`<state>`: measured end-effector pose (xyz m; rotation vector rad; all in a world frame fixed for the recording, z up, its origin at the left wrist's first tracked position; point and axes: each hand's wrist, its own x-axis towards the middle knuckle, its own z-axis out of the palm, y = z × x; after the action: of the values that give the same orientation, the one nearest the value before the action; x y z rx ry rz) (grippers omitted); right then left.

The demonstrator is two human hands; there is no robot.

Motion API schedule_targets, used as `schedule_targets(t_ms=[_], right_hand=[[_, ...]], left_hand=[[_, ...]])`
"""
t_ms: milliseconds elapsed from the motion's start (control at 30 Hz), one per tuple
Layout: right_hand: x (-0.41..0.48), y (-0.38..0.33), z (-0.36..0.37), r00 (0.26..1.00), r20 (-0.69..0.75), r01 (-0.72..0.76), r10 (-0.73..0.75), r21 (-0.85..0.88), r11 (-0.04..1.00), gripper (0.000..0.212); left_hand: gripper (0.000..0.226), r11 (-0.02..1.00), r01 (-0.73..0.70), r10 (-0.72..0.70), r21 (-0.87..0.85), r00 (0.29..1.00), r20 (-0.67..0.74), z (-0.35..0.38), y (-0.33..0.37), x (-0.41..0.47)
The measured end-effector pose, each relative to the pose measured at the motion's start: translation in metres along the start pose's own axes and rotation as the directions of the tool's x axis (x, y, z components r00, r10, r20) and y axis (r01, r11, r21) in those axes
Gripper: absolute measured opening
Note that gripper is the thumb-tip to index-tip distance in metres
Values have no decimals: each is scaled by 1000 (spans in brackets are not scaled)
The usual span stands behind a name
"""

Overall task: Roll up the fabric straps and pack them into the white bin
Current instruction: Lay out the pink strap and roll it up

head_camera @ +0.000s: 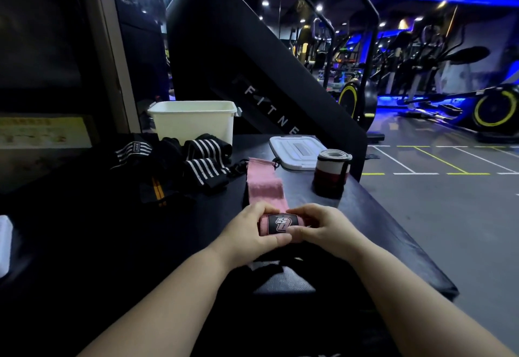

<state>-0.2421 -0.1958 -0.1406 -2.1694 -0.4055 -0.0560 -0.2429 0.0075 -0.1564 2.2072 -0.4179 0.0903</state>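
Fingers [262, 210] of both hands are curled round the rolled end of a pink strap [264, 185]. The left hand [247, 234] and right hand [325, 229] pinch the roll from either side, thumbs on the near face beside its black logo patch. The rest of the strap lies flat on the black table [393, 224], running away from the hands toward the far edge.

The white bin [193, 126] stands at the back of the table, open-topped. From here only its inner far wall shows, so I cannot tell what is in it. Its lid [295, 153] lies flat to the right, apart from it.

One rolled strap [331, 172], red and white, stands on end just by the lid. In front of the bin sits a heap of black straps [206, 160]. Three white-striped pieces show there and one with orange stripes [157, 191]. How many separate straps the heap holds I cannot make out.

One bin, one lid, one standing roll, one pink strap in hand.
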Motion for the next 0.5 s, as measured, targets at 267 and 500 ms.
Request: schedule_targets(t_ms=[267,500], right_hand=[[-12,-6,0,998,65,20,-18,-32,999,10],[4,-9,-2,1000,10,-14,14,-42,999,17]], left_hand=[[43,992,-64,53,109,994,99,-17,2,-14],[41,998,-40,37,41,998,54,-15,-1,-16]])
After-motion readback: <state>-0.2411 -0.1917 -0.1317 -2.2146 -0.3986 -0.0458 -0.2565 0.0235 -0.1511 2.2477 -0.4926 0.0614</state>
